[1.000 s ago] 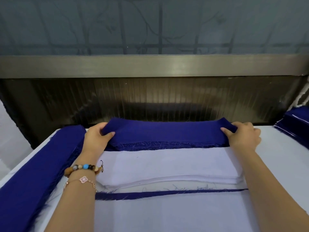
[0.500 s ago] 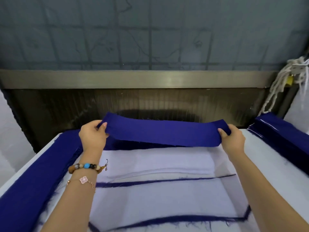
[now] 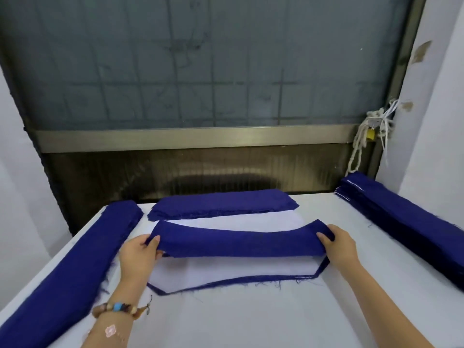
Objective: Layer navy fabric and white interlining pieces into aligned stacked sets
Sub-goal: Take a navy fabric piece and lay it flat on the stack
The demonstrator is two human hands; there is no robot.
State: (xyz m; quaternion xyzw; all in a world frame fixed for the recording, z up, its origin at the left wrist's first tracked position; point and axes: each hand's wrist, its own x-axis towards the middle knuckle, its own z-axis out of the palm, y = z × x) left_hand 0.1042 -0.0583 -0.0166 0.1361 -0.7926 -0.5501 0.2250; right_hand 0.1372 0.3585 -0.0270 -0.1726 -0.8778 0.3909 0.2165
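Both hands are carrying one navy piece (image 3: 238,243) across the middle of the table (image 3: 251,322). The left hand (image 3: 139,254) is pinching its 9 o'clock end, thumb on top and fingers curled under; the right hand (image 3: 339,244) is gripping the 3 o'clock end the same way. The piece is sagging slightly mid-span and hanging just over the white interlining (image 3: 226,270), which is lying on a navy base piece (image 3: 226,282). The base's frayed edge is showing along the 6 o'clock side and at both angled ends. I'm reading this as the lay-down step for the next navy layer. To do it well, I'm suggesting equal tension on both ends so the sag isn't touching first and dragging the interlining. Next comes landing the 6 o'clock edge on the base's visible edge, matching both angled corners, then rolling the rest down toward 12 o'clock. Releasing both ends together, then smoothing from the centre outward, is looking safest. The main risk I'm seeing is the light interlining sliding or loose threads snagging. The supply is sitting close: a navy stack (image 3: 221,204) at 12 o'clock, spare interlining (image 3: 251,219) just in front of it, and long navy piles at 9 o'clock (image 3: 75,272) and 3 o'clock (image 3: 401,222).
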